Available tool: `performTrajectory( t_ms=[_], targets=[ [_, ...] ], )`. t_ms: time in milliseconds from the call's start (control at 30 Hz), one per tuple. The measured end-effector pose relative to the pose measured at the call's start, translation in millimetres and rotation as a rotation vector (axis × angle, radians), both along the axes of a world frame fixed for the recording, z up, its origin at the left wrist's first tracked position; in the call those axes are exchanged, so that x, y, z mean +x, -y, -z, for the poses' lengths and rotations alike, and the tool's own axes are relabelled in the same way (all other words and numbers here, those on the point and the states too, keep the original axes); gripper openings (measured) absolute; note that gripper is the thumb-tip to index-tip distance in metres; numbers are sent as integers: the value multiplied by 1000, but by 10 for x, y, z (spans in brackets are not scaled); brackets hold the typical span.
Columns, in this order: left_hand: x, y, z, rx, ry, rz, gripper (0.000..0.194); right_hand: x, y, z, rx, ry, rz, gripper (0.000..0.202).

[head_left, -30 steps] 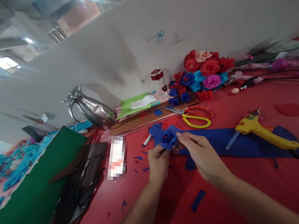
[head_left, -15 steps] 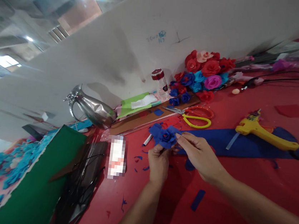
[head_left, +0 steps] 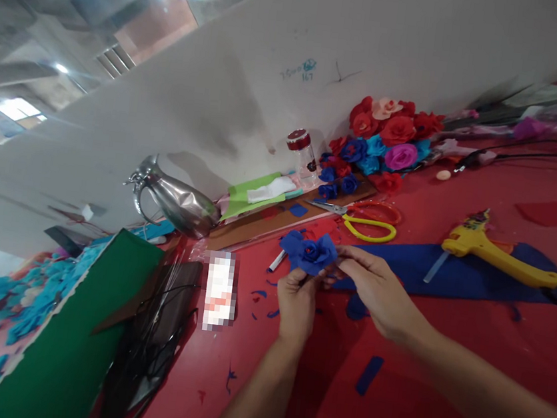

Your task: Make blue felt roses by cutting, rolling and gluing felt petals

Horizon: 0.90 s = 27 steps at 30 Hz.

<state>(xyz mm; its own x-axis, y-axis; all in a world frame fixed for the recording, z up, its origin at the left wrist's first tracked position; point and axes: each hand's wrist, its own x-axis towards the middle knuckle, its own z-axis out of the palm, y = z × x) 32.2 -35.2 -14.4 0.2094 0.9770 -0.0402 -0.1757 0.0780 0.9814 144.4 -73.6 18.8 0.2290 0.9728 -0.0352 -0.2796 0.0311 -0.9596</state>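
One blue flower (head_left: pixel 310 254), frame centre: left grip (head_left: pixel 296 306) pinches it underneath; right grip (head_left: pixel 374 292) slips off petal (head_left: pixel 326 247), baring it; whether pinching, can't tell.

The bare left forearm (head_left: pixel 258 388) rises steeply from the bottom edge to a nearly straight left wrist (head_left: pixel 292 338). The left grip (head_left: pixel 296 305) is closed, thumb pointing upward, fingers curled and partly hidden. The bare right forearm (head_left: pixel 484 387) slants in from the lower right; the right grip (head_left: pixel 377 293) angles inward, back uppermost, fingers bent, its fingertips near the left ones.
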Motion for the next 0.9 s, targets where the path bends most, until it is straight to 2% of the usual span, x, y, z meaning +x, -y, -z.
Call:
performTrajectory(
  t_ms=[100,233,533,900],
  targets=[
    [0,8,-12,16,-1,0,23,15,-24,57,-13,46,-24,22],
    [-3,14,-10,27,5,-4,20,29,-24,107,33,199,23,17],
    [-26,12,6,52,-48,-20,11,42,30,41,150,541,123,14],
    [-59,11,83,173,-72,-76,11,33,47,43,206,613,144,14]
  ],
)
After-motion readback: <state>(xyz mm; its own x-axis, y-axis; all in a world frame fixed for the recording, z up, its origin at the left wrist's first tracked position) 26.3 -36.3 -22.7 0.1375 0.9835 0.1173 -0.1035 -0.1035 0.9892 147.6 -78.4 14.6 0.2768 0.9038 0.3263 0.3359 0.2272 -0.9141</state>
